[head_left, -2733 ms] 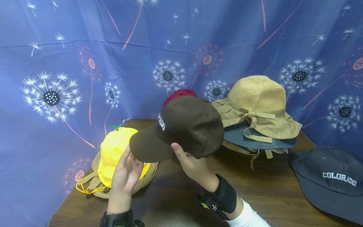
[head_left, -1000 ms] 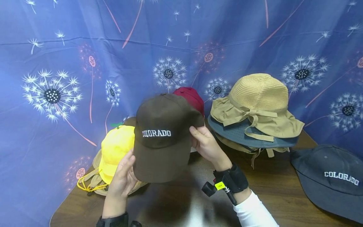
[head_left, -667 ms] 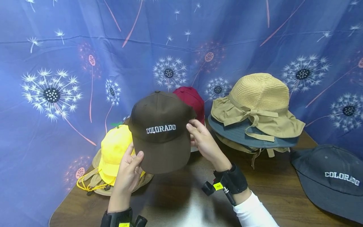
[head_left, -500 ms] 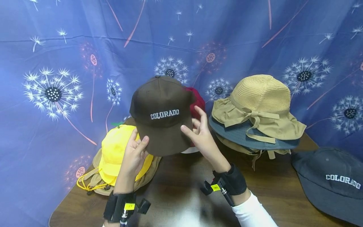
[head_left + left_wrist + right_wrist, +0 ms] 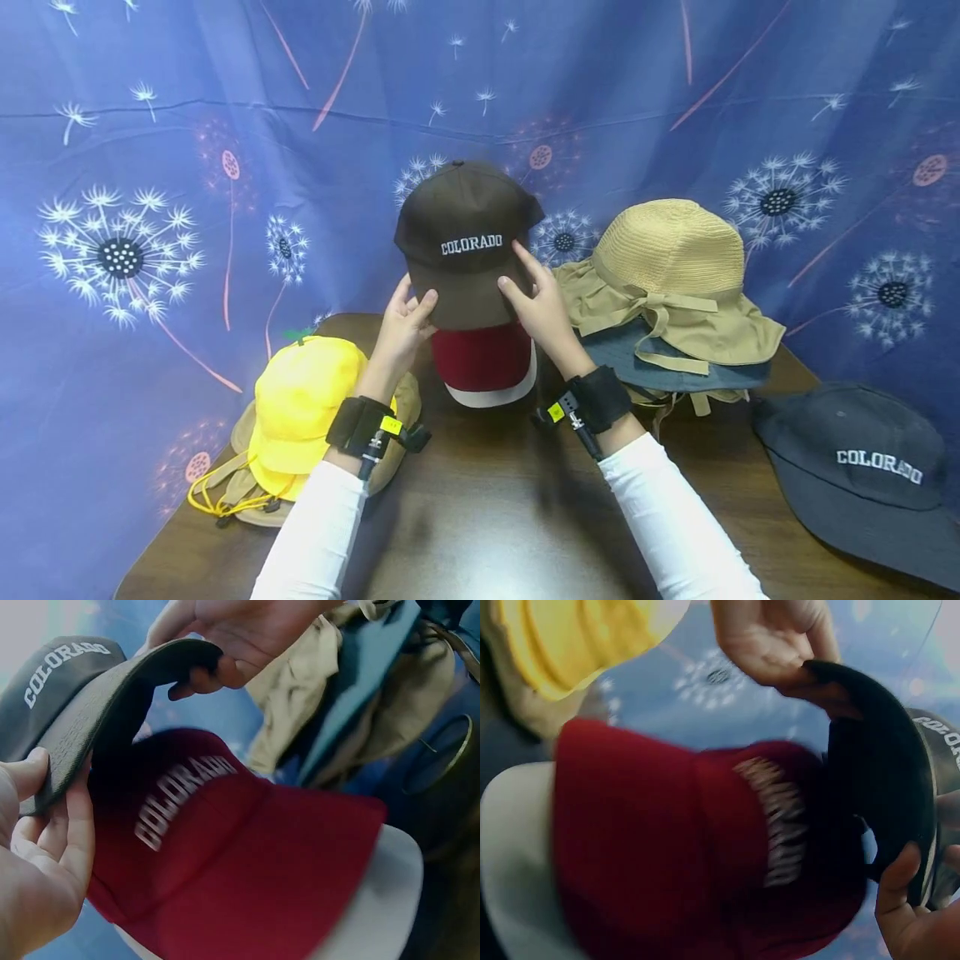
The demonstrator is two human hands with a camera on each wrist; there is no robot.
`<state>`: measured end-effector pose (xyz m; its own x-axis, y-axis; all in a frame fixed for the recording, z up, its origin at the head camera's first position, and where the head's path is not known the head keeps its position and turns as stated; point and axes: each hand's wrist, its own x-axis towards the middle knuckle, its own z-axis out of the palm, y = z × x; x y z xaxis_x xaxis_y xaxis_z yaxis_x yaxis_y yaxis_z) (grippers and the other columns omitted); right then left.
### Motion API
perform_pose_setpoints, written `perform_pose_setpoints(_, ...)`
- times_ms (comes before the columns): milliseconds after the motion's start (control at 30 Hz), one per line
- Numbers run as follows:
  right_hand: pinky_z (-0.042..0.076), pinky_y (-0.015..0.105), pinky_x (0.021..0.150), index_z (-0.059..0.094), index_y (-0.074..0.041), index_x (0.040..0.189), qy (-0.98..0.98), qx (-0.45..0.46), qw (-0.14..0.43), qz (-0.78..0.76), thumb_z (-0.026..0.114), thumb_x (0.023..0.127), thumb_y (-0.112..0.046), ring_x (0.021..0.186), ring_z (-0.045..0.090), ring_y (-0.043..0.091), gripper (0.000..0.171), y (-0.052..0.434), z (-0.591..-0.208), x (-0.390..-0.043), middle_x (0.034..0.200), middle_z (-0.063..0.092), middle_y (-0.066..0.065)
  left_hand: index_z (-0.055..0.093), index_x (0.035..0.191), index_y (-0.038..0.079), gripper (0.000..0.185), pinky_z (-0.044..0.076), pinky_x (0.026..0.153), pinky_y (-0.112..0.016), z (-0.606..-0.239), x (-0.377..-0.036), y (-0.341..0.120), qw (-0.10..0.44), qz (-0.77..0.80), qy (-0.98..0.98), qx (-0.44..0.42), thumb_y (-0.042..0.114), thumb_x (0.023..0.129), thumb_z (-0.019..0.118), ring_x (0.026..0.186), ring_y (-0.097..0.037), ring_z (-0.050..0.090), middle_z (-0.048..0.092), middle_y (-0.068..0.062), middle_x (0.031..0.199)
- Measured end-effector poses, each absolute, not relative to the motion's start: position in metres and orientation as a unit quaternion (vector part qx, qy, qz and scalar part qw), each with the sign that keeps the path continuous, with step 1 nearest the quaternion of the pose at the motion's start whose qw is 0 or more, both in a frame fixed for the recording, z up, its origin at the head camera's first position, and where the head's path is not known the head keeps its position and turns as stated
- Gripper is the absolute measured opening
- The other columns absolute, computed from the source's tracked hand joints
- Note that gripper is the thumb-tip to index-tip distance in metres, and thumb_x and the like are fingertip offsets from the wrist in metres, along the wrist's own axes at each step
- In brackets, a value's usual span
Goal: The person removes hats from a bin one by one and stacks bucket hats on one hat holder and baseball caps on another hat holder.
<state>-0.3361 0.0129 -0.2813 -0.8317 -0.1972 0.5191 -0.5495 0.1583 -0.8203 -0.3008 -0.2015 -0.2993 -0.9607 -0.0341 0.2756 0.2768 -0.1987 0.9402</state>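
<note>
A dark brown baseball cap with white COLORADO lettering is held up, front facing me. My left hand pinches one side of its brim, the thumb on top and fingers beneath, as the left wrist view shows. On the brim's other side my right hand grips the edge. Just below sits a dark red cap, also lettered, with a white brim showing under its own brim. In the right wrist view the brown cap's dark underside hangs close over the red crown; whether they touch I cannot tell.
A yellow hat lies on a tan hat at the left. To the right stands a stack with a straw hat above a blue-brimmed hat. A dark grey COLORADO cap lies at the table's far right.
The brown cap has turned its front toward me, then moved up and away to above the red cap. Both hands moved with it, and the red cap's brim has come into view.
</note>
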Motion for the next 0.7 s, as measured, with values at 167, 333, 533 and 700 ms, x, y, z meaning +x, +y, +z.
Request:
perform_pose_setpoints(167, 0.04, 0.049, 0.109, 0.035, -0.03, 0.148, -0.778, 0.221, 0.125, 0.575, 0.057, 0.094, -0.029, 0.122, 0.042, 0.028, 0.059, 0.012, -0.304, -0.35, 0.142, 0.043, 0.019, 0.01, 0.153, 0.041, 0.074, 0.036, 0.112, -0.056, -0.322, -0.31, -0.199, 0.089, -0.78, -0.617, -0.052, 0.018, 0.098, 0.053, 0.083, -0.003, 0.07, 0.068, 0.011, 0.095)
perform_pose_setpoints(333, 0.041, 0.045, 0.109, 0.034, -0.027, 0.148, -0.8, 0.214, 0.117, 0.548, 0.055, 0.095, -0.032, 0.119, 0.049, 0.028, 0.058, 0.014, -0.317, -0.353, 0.139, 0.048, 0.019, 0.009, 0.152, 0.044, 0.074, 0.041, 0.11, -0.051, -0.338, -0.309, -0.193, 0.078, -0.787, -0.612, -0.007, 0.016, 0.098, 0.053, 0.081, -0.004, 0.07, 0.065, 0.003, 0.1)
perform_pose_setpoints(533, 0.032, 0.042, 0.118, 0.035, -0.021, 0.148, -0.829, 0.182, 0.082, 0.523, 0.054, 0.095, -0.036, 0.142, 0.038, 0.025, 0.059, 0.016, -0.313, -0.342, 0.154, 0.038, 0.006, 0.012, 0.153, 0.038, 0.072, 0.04, 0.111, -0.051, -0.338, -0.302, -0.193, 0.054, -0.776, -0.628, 0.035, 0.017, 0.098, 0.054, 0.078, -0.003, 0.069, 0.064, -0.003, 0.111)
perform_pose_setpoints(700, 0.031, 0.042, 0.119, 0.034, -0.019, 0.148, -0.837, 0.151, 0.026, 0.525, 0.055, 0.094, -0.037, 0.146, 0.03, 0.022, 0.061, 0.017, -0.317, -0.334, 0.157, 0.031, 0.003, 0.011, 0.154, 0.033, 0.072, 0.042, 0.11, -0.05, -0.341, -0.297, -0.193, 0.035, -0.764, -0.64, 0.071, 0.017, 0.098, 0.054, 0.071, -0.001, 0.068, 0.057, -0.013, 0.133)
